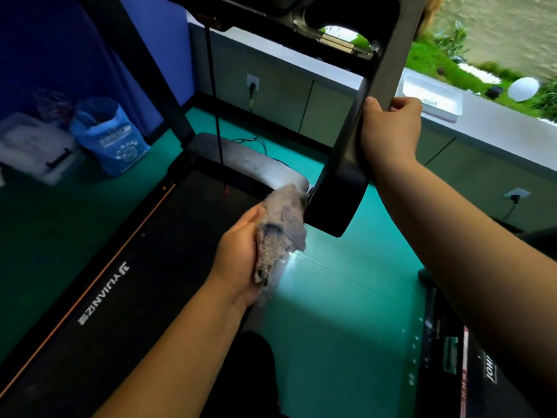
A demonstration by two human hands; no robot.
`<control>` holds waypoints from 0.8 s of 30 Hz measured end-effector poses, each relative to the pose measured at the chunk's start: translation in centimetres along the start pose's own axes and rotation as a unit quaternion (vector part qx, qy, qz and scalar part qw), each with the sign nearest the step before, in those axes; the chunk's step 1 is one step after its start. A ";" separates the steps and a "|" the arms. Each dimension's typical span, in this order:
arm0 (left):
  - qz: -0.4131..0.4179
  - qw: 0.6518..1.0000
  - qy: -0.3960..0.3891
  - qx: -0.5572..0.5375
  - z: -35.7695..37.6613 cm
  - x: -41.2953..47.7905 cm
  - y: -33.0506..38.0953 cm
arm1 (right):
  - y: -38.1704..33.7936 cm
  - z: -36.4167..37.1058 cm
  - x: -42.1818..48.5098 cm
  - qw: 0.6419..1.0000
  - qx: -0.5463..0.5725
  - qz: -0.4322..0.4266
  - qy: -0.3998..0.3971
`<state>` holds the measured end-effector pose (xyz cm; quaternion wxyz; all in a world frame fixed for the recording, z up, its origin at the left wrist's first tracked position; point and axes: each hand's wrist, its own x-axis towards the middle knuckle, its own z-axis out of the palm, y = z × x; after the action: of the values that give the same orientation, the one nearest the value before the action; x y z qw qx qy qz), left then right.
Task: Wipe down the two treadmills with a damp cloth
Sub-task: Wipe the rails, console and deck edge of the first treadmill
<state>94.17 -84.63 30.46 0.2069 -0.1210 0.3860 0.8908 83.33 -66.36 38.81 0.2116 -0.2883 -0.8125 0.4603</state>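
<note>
left hand [241, 254] curls round the grey cloth [281, 233], pressed against the foot of the treadmill upright [346, 164] — right hand [390, 128], at 1 o'clock, grips it higher up. best wiped upward in overlapping strokes, braced firmly.

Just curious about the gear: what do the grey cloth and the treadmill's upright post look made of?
Grey cloth: likely worn terry or knit fabric, matte, fuzzy with frayed edges. Upright post: perhaps painted metal or hard plastic, dark and smooth, with a soft sheen.
</note>
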 end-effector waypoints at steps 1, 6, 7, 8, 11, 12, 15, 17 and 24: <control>0.023 1.000 0.011 -0.004 0.2 0.2 0.8 | 0.0 0.0 -0.2 1.000 0.002 0.002 -0.001; 0.149 0.984 0.059 0.073 2.3 2.9 5.4 | -0.4 -0.3 -0.5 1.000 -0.010 0.008 -0.012; 0.162 0.981 0.059 0.089 2.7 3.8 6.1 | -0.5 -0.3 -0.5 1.000 -0.022 0.006 -0.015; 0.175 0.977 0.057 0.104 3.1 4.7 6.8 | -0.7 -0.4 -0.5 0.999 -0.038 0.003 -0.021; 0.200 0.966 0.041 0.161 4.0 8.4 8.9 | -1.2 -0.2 0.0 0.993 -0.107 0.007 -0.054; 0.208 0.959 0.034 0.187 4.2 9.9 9.6 | -1.5 -0.1 0.6 0.990 -0.128 0.009 -0.062; 0.236 0.927 0.000 0.291 5.4 14.8 12.4 | -2.7 0.8 2.8 0.973 -0.215 0.014 -0.077; 0.244 0.894 -0.021 0.374 6.2 18.3 14.3 | -3.3 1.7 4.0 0.953 -0.290 0.030 -0.085; 0.277 0.746 -0.142 0.589 10.2 30.9 22.5 | -5.4 3.2 4.2 0.936 -0.328 0.121 -0.024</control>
<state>55.86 -82.45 40.09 0.0341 0.2652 0.8167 0.5115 76.78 -67.73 42.28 0.0282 -0.4271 -0.8821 0.1969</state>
